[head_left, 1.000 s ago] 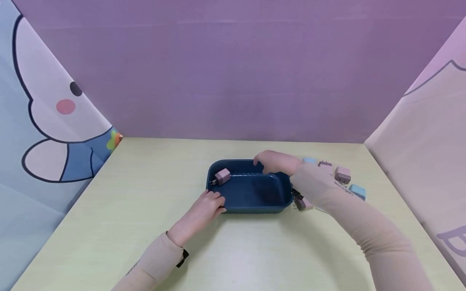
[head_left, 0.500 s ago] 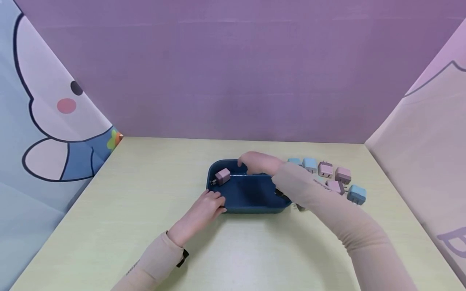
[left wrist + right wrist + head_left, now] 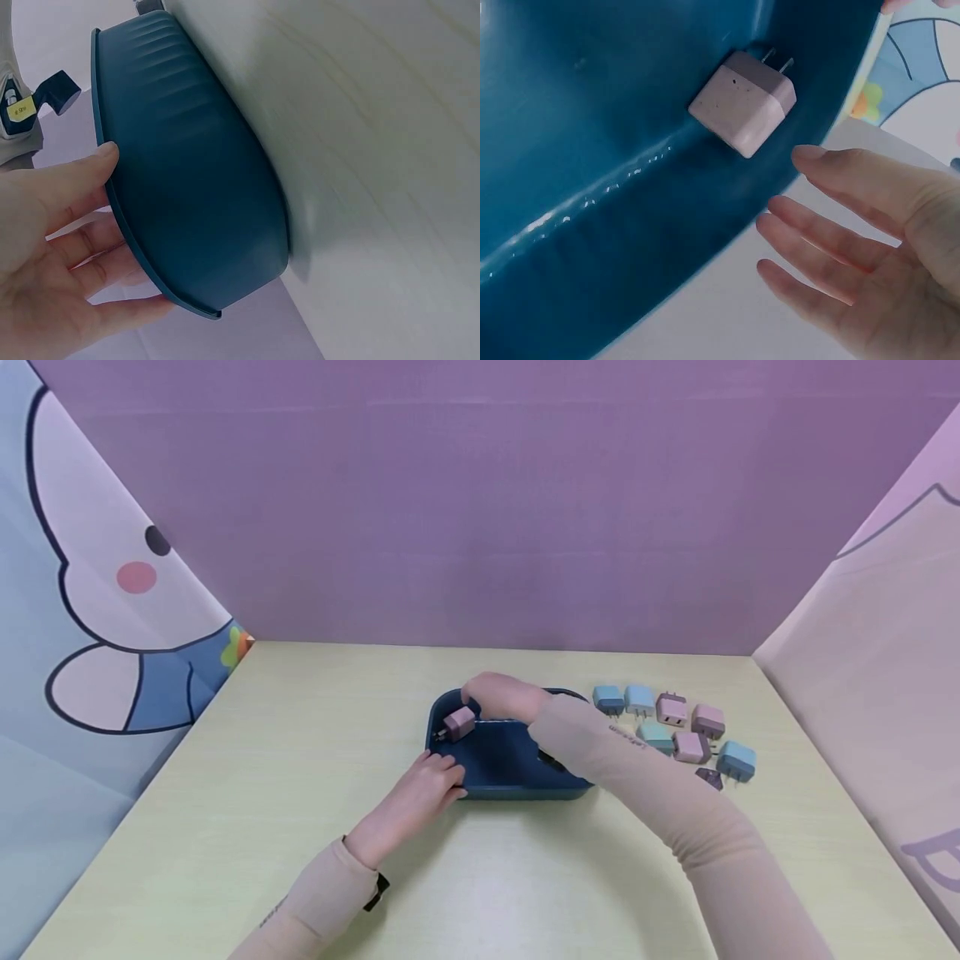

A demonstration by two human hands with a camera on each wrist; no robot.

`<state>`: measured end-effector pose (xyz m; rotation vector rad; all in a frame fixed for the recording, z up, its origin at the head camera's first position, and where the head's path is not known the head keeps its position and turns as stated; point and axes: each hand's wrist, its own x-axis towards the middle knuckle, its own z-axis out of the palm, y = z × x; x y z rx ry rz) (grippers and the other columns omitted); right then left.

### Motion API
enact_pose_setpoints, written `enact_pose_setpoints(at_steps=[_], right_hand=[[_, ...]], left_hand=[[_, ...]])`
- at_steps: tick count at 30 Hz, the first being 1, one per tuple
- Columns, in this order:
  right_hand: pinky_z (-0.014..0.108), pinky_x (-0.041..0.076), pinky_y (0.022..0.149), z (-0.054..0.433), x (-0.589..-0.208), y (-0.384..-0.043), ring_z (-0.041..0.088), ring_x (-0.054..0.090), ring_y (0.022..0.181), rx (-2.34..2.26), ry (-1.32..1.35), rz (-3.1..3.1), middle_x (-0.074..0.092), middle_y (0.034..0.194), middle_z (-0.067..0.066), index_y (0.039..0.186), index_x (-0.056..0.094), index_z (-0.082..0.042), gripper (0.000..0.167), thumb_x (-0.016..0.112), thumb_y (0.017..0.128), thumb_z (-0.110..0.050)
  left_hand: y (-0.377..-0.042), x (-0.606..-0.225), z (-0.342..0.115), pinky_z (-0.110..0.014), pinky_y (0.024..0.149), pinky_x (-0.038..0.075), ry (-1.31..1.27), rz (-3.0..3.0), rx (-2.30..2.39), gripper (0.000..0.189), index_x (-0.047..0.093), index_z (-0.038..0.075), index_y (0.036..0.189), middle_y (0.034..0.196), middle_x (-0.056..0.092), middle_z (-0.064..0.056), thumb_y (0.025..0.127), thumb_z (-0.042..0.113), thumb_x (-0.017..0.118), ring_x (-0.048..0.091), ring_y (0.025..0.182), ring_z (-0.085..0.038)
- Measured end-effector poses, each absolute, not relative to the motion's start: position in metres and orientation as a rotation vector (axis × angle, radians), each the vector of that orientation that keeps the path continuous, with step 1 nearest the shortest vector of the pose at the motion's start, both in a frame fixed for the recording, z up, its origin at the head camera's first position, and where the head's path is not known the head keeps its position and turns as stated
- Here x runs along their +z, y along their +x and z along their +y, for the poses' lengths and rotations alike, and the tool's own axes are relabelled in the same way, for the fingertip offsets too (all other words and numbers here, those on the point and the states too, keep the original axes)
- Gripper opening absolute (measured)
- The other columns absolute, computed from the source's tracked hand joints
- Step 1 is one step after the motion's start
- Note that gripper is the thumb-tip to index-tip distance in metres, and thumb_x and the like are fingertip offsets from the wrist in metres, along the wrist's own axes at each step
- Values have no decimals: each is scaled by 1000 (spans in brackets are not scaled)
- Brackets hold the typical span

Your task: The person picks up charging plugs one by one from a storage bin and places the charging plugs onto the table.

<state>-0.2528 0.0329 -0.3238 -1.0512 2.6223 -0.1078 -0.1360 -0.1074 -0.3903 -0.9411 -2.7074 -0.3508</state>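
A dark blue plastic bin [image 3: 517, 792] sits on the table, with one pink wall charger [image 3: 459, 723] lying in its left back corner. At the bin's front left corner, my left hand [image 3: 423, 789] grips the rim. In the left wrist view its thumb [image 3: 107, 150] lies against the outer wall and the other fingers reach over the rim. My right hand [image 3: 504, 695] is over the bin's back edge, just right of the charger. The right wrist view shows its fingers [image 3: 817, 225] spread apart and holding nothing, a short gap from the charger's pink body [image 3: 739, 112].
Right of the bin lies a loose group of wall chargers: blue ones [image 3: 737, 762], pink ones [image 3: 708, 720], a mint green one [image 3: 655, 737] and a dark purple one [image 3: 708, 778]. A purple backdrop [image 3: 480, 527] stands behind the table [image 3: 315, 710].
My right hand has moved left along the bin's back edge toward the charger inside, uncovering more chargers on the right. My left hand and the bin have stayed in place.
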Motion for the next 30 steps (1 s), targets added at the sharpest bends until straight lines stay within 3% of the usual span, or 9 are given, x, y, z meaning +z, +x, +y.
enact_pose_setpoints(at_steps=[5, 16, 19, 23, 30], right_hand=[[31, 42, 84, 23, -330, -254, 20, 53, 98, -127, -1082, 2621, 57, 114, 10, 113, 57, -3, 25, 51, 88, -2], [30, 39, 89, 8, -335, -253, 19, 49, 110, -152, -1034, 2616, 53, 121, 8, 118, 55, -6, 29, 51, 89, -6], [25, 41, 78, 5, -339, -254, 16, 54, 91, -159, -1052, 2616, 60, 105, 7, 107, 61, -5, 20, 51, 89, -6], [24, 33, 63, 3, -345, -255, 14, 44, 67, -196, -1075, 2591, 61, 84, 7, 89, 64, -4, 14, 51, 89, -6], [23, 40, 67, 2, -350, -257, 12, 53, 73, -284, -1036, 2553, 63, 89, 5, 90, 65, -6, 15, 51, 90, -8]], left_hand=[[-137, -392, -108, -37, 70, 43, -955, -2674, -338, 19, 53, 11, 67, 66, 46, 2, 75, 15, 70, 43, 62, -14], [-139, -394, -107, -33, 63, 39, -989, -2615, -330, 23, 51, 10, 65, 65, 45, 2, 72, 14, 72, 42, 59, -14], [-139, -394, -107, -32, 63, 38, -986, -2621, -334, 22, 51, 11, 66, 65, 45, 2, 72, 14, 72, 42, 59, -14], [-139, -394, -108, -31, 62, 37, -988, -2616, -325, 22, 51, 10, 66, 64, 45, 2, 72, 14, 72, 42, 59, -14], [-139, -394, -107, -30, 61, 35, -983, -2617, -328, 23, 51, 10, 65, 64, 44, 2, 72, 15, 72, 40, 58, -13]])
